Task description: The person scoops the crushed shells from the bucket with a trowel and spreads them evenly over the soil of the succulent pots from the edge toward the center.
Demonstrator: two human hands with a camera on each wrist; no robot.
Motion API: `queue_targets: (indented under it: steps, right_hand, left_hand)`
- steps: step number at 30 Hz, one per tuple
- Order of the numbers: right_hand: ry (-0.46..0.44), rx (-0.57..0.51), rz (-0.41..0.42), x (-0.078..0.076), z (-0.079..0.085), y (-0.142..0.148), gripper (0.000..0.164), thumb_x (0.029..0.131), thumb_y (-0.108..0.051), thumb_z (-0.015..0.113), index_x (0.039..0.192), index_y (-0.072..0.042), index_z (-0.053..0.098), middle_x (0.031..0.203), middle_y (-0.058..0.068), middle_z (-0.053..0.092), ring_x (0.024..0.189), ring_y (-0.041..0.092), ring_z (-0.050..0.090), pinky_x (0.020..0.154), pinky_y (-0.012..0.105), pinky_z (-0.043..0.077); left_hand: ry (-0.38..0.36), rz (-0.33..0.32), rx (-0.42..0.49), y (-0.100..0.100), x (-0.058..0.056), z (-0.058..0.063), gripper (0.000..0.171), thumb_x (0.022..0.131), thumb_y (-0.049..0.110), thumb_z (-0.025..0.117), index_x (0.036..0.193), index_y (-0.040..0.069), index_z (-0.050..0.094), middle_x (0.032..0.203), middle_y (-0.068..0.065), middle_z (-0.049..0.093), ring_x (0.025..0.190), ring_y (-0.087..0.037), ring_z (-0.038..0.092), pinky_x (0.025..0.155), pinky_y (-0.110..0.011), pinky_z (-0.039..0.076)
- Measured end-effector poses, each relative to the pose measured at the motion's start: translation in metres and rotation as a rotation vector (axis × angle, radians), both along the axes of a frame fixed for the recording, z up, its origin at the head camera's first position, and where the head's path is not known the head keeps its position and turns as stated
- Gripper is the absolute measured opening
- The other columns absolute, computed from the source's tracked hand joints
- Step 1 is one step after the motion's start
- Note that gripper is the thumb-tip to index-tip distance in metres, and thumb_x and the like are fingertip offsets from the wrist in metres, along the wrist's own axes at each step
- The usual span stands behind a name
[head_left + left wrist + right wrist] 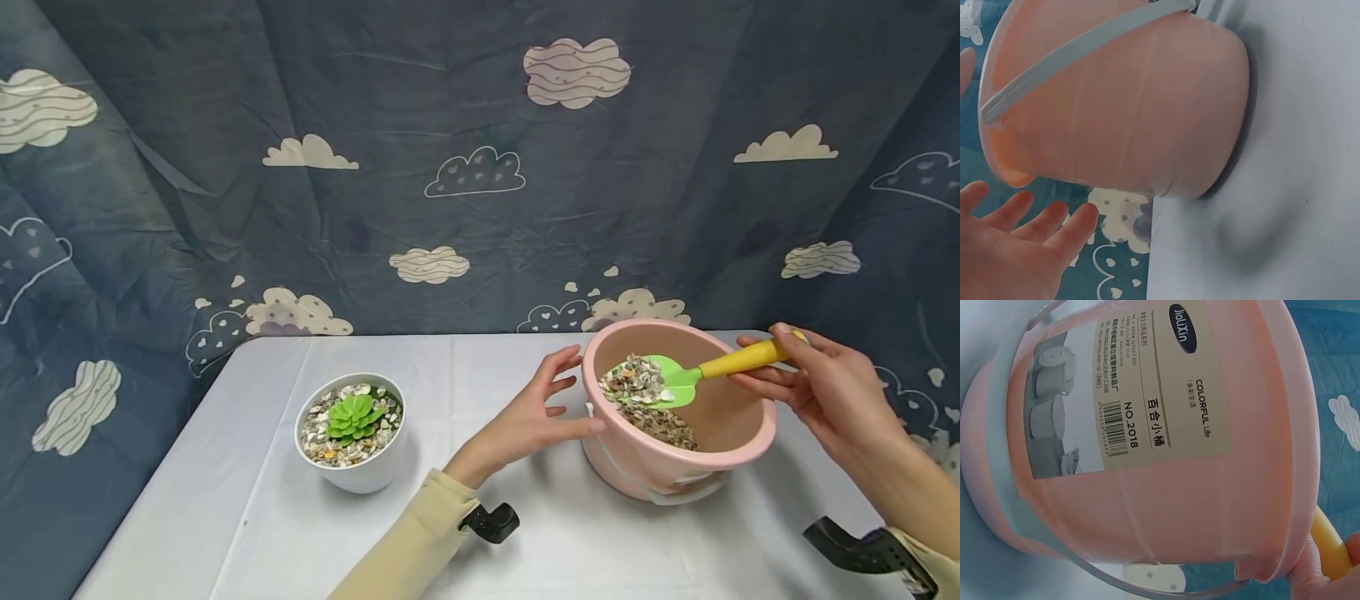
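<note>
My right hand (836, 392) holds the yellow handle of a small toy shovel (731, 362) over the right part of a pink bucket (660, 479). On the shovel's green blade lies a heap of small mixed pebbles (636, 379), above more gravel (663, 427) inside the bucket. The left hand (536, 408) is beside the bucket's left rim, fingers spread and thumb near the wall. In the left wrist view, that hand's fingers (1075, 231) extend close to the rim and grip nothing. The right wrist view shows the yellow handle (1330, 545) beyond the bucket's rim.
A white pot (367, 477) holding a green succulent (352, 417) in pebbles stands on the left of the white-covered table (262, 500). The bucket's pale carrying handle (690, 496) hangs down its front. A dark cloud-patterned curtain (450, 100) hangs behind the table.
</note>
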State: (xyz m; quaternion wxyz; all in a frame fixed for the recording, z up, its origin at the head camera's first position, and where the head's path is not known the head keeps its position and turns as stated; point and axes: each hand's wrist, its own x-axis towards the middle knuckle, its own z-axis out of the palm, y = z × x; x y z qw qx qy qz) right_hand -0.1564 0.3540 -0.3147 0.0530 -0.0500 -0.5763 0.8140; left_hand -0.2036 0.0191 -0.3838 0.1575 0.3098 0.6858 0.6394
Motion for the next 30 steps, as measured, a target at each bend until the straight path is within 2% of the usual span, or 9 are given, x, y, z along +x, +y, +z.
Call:
queue_targets:
  steps: [4,9,18,25,30]
  right_hand:
    - [-0.005,-0.009,-0.019,0.003,0.0,0.0,0.023,0.092,-0.024,0.068,0.111,-0.012,0.063,0.099,0.002,0.073,0.082,0.026,0.072,0.065,0.039,0.057]
    - [0.013,-0.046,-0.025,0.005,0.0,-0.001,0.023,0.094,-0.022,0.066,0.112,-0.009,0.06,0.101,0.003,0.073,0.082,0.028,0.072,0.065,0.04,0.057]
    - [0.071,-0.094,-0.026,0.007,0.002,-0.002,0.021,0.096,-0.018,0.062,0.114,-0.007,0.058,0.104,0.006,0.072,0.084,0.03,0.072,0.065,0.042,0.056]
    - [0.09,-0.099,-0.018,0.007,0.005,-0.007,0.023,0.096,-0.017,0.061,0.115,-0.005,0.057,0.106,0.008,0.07,0.087,0.029,0.072,0.068,0.041,0.057]
    - [0.08,-0.118,-0.002,0.004,0.008,-0.013,0.023,0.096,-0.017,0.061,0.116,-0.005,0.056,0.106,0.008,0.07,0.088,0.03,0.072,0.069,0.042,0.056]
  left_hand:
    - [0.017,0.023,-0.023,-0.007,0.002,0.001,0.084,0.085,0.031,0.077,0.15,0.043,0.025,0.153,0.012,0.033,0.139,-0.013,0.033,0.106,-0.04,0.037]
    - [0.062,0.077,-0.056,-0.018,0.006,0.007,0.084,0.083,0.034,0.079,0.149,0.042,0.028,0.149,0.018,0.036,0.137,-0.006,0.034,0.107,-0.041,0.036]
    - [0.134,0.148,-0.117,-0.039,0.011,0.018,0.082,0.084,0.038,0.078,0.15,0.038,0.029,0.148,0.019,0.038,0.138,-0.006,0.034,0.108,-0.043,0.035]
    - [0.177,0.197,-0.145,-0.052,0.014,0.027,0.08,0.084,0.038,0.077,0.15,0.036,0.031,0.148,0.017,0.039,0.138,-0.009,0.035,0.107,-0.043,0.036]
    - [0.199,0.232,-0.167,-0.062,0.017,0.032,0.079,0.085,0.037,0.077,0.15,0.034,0.032,0.149,0.017,0.038,0.138,-0.006,0.034,0.106,-0.042,0.036]
